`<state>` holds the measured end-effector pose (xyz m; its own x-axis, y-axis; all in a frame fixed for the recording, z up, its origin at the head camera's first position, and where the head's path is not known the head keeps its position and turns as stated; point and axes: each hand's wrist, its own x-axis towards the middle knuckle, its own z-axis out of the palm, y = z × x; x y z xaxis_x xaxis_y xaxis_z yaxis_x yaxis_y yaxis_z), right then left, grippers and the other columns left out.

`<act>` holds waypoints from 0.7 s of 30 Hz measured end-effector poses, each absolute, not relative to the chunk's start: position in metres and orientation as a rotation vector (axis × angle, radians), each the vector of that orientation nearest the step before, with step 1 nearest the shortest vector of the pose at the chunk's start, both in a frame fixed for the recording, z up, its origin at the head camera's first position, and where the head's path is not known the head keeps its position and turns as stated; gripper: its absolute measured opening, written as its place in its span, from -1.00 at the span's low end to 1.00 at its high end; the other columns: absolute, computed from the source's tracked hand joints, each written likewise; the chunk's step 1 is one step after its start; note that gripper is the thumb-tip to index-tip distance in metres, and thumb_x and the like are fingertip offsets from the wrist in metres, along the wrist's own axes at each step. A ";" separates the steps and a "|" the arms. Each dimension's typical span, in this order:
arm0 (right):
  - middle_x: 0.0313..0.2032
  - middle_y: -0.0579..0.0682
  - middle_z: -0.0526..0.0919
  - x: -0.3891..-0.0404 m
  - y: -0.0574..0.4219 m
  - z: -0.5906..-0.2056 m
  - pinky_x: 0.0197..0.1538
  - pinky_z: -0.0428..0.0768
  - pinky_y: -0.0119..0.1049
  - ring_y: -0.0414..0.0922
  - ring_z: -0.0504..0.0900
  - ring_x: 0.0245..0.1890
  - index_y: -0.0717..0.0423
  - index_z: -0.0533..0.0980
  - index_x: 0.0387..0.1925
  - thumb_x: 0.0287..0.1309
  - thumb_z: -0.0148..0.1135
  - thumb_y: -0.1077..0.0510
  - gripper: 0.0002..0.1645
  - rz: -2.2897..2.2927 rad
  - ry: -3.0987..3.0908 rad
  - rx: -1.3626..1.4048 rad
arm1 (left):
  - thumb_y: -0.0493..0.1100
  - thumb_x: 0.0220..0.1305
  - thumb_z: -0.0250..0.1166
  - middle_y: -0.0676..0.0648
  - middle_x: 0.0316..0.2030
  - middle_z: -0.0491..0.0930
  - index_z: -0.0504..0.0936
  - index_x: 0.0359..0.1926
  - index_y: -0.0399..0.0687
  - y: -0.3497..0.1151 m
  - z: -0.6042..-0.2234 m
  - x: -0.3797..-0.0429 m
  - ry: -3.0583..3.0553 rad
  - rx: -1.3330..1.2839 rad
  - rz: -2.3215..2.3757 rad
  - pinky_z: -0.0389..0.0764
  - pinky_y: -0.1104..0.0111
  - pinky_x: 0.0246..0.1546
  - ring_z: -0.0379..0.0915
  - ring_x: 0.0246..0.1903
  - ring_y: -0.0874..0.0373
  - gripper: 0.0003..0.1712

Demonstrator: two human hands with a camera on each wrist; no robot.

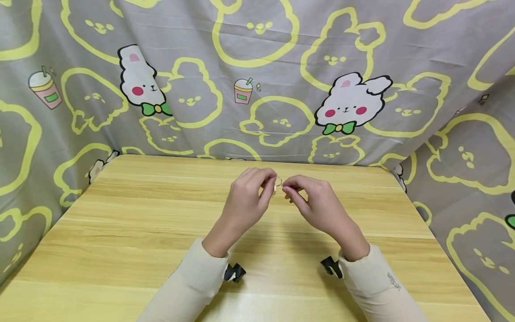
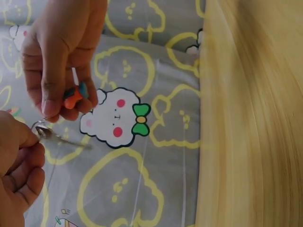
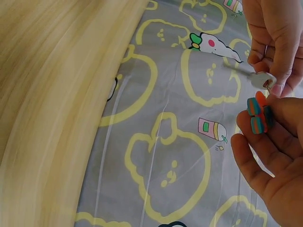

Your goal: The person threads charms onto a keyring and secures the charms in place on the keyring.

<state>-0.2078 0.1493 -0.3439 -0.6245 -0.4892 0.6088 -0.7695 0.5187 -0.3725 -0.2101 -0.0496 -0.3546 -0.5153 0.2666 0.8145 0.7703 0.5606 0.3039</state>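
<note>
Both hands meet over the far middle of the table, fingertips close together at a thin metal key ring (image 1: 279, 181). My left hand (image 1: 246, 197) pinches the ring between thumb and fingers. A silver key (image 3: 262, 80) hangs beside the left fingertips, its blade pointing away and blurred in both wrist views. On the ring's other side my right hand (image 1: 315, 201) pinches with thumb and forefinger. Below that pinch, an orange and teal striped charm (image 3: 255, 117) lies against the right hand's curled fingers. The fingertips hide part of the ring.
A light wood-grain table (image 1: 132, 223) lies under the hands. Grey curtain (image 1: 273, 80) with yellow cartoon outlines and white rabbits surrounds its back and sides. Black camera mounts (image 1: 235, 272) sit at both cream sleeve cuffs (image 1: 201, 268).
</note>
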 end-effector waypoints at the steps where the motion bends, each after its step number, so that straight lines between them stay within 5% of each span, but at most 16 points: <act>1: -0.34 -0.11 0.73 -0.208 0.150 -0.344 -0.33 0.66 -0.33 -0.31 0.66 -0.42 0.17 0.65 -0.18 0.33 0.33 0.31 -0.93 0.895 -2.344 1.032 | -0.35 0.41 0.28 -0.05 -0.35 0.68 0.70 -0.19 -0.24 -0.050 -0.354 -0.210 -2.071 -0.824 -0.895 0.62 0.35 -0.33 0.55 -0.36 0.14 -0.92; 21: -0.37 -0.21 0.71 -0.225 0.156 -0.363 -0.25 0.66 -0.28 -0.25 0.67 -0.36 0.05 0.65 -0.18 0.42 0.25 0.23 -0.93 1.131 -2.795 1.106 | -0.28 0.44 0.29 0.02 -0.52 0.62 0.69 -0.24 -0.16 -0.058 -0.353 -0.211 -2.663 -0.690 -1.203 0.50 0.40 -0.47 0.42 -0.60 0.25 -0.92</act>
<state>-0.2254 0.1564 -0.3627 -0.7608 -0.6231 0.1814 -0.5740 0.5156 -0.6361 -0.2109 -0.0580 -0.3531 -0.8853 0.3499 0.3064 0.4612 0.5756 0.6753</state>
